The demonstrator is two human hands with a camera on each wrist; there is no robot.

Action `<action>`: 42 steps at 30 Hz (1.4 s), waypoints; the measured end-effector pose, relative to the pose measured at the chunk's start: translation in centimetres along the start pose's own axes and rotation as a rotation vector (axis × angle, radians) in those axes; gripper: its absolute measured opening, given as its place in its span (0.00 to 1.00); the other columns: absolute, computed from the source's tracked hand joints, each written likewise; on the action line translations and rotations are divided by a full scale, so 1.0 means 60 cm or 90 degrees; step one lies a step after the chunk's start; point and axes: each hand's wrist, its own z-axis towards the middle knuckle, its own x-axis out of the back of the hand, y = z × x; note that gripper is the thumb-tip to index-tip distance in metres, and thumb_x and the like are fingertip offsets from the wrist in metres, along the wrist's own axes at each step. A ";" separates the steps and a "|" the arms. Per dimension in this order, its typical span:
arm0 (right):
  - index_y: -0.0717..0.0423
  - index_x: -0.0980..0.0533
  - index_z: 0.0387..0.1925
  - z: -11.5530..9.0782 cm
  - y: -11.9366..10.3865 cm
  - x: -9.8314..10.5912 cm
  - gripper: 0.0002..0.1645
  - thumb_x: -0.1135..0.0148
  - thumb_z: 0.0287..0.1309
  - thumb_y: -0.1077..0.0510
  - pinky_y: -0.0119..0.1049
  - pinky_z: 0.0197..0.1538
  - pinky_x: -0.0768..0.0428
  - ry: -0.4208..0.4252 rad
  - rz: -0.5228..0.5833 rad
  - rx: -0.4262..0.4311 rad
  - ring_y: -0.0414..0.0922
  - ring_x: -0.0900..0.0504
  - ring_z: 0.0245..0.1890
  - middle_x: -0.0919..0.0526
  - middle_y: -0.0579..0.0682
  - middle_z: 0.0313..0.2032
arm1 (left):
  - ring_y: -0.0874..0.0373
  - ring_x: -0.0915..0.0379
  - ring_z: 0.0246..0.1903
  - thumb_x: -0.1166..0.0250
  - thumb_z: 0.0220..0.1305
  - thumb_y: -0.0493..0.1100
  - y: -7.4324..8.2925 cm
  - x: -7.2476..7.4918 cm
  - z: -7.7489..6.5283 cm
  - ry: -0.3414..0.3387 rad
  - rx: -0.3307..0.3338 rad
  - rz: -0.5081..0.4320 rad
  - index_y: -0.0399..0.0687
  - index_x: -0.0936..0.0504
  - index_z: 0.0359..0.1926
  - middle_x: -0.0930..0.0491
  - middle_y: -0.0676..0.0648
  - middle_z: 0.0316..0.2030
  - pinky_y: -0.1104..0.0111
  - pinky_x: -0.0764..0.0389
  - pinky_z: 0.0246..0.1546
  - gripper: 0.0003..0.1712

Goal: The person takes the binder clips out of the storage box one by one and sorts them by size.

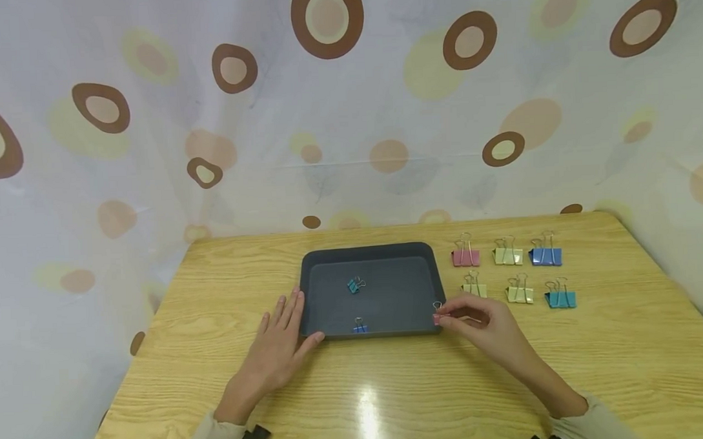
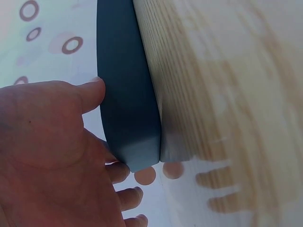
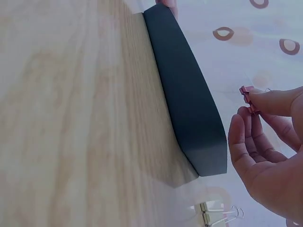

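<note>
My right hand (image 1: 485, 324) pinches a small pinkish-red binder clip (image 1: 439, 319) at the near right corner of a dark grey tray (image 1: 394, 289). In the right wrist view, thumb and fingertips hold that red clip (image 3: 247, 98) above the tray's rim. Inside the tray lie a teal binder clip (image 1: 354, 285) left of the middle and a blue binder clip (image 1: 360, 329) by the near wall. My left hand (image 1: 277, 351) lies with spread fingers at the tray's near left corner; its thumb touches the rim in the left wrist view.
Right of the tray, larger binder clips stand in two rows on the wooden table (image 1: 334, 388): pink (image 1: 466, 259), pale yellow (image 1: 508, 257) and blue (image 1: 546, 257) behind, two yellowish ones and a teal one (image 1: 560, 300) in front. A patterned curtain (image 1: 348, 129) hangs behind.
</note>
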 end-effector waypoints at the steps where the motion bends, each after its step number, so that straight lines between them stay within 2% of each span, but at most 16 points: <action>1: 0.60 0.15 0.42 -0.003 0.001 0.003 0.05 0.31 0.65 0.65 0.41 0.45 0.13 0.004 -0.003 -0.001 0.46 0.11 0.43 0.12 0.56 0.42 | 0.35 0.61 0.78 0.50 0.79 0.63 0.000 0.000 0.000 0.000 0.000 -0.001 0.35 0.56 0.81 0.59 0.39 0.81 0.35 0.52 0.73 0.48; 9: 0.59 0.15 0.42 -0.028 0.013 0.030 0.05 0.31 0.65 0.65 0.35 0.43 0.13 0.015 -0.080 -0.038 0.41 0.12 0.42 0.11 0.54 0.42 | 0.35 0.62 0.78 0.50 0.79 0.63 0.001 0.001 0.001 -0.003 0.000 -0.002 0.35 0.55 0.81 0.59 0.38 0.81 0.35 0.52 0.73 0.48; 19: 0.57 0.13 0.41 -0.026 0.038 0.078 0.06 0.28 0.63 0.61 0.31 0.38 0.15 0.016 -0.217 -0.090 0.38 0.13 0.35 0.10 0.51 0.40 | 0.34 0.59 0.78 0.51 0.78 0.66 -0.009 -0.010 -0.002 0.019 -0.013 -0.001 0.35 0.54 0.81 0.57 0.38 0.81 0.34 0.50 0.72 0.49; 24: 0.58 0.13 0.39 -0.026 0.044 0.088 0.05 0.27 0.62 0.61 0.31 0.36 0.16 0.014 -0.252 -0.105 0.38 0.14 0.31 0.10 0.50 0.37 | 0.33 0.59 0.78 0.48 0.78 0.63 -0.002 -0.001 -0.003 0.012 -0.009 -0.014 0.34 0.53 0.80 0.57 0.37 0.80 0.34 0.50 0.72 0.48; 29: 0.58 0.13 0.38 -0.026 0.043 0.090 0.05 0.27 0.61 0.61 0.31 0.35 0.16 0.014 -0.274 -0.114 0.36 0.15 0.31 0.11 0.50 0.37 | 0.35 0.61 0.78 0.49 0.79 0.63 0.002 0.003 0.000 -0.005 -0.002 -0.002 0.35 0.55 0.81 0.59 0.38 0.81 0.36 0.52 0.73 0.48; 35: 0.57 0.13 0.36 -0.026 0.042 0.093 0.04 0.25 0.59 0.61 0.32 0.35 0.16 0.013 -0.278 -0.110 0.37 0.15 0.30 0.12 0.47 0.33 | 0.34 0.60 0.78 0.49 0.79 0.62 0.003 0.003 -0.001 -0.002 -0.004 0.000 0.34 0.55 0.81 0.59 0.37 0.80 0.35 0.52 0.73 0.48; 42: 0.56 0.14 0.35 -0.024 0.043 0.095 0.05 0.24 0.58 0.60 0.30 0.34 0.17 0.022 -0.317 -0.114 0.35 0.17 0.29 0.13 0.44 0.30 | 0.33 0.60 0.78 0.49 0.79 0.62 0.002 0.001 -0.001 0.005 -0.007 -0.003 0.34 0.55 0.81 0.58 0.36 0.80 0.34 0.51 0.72 0.48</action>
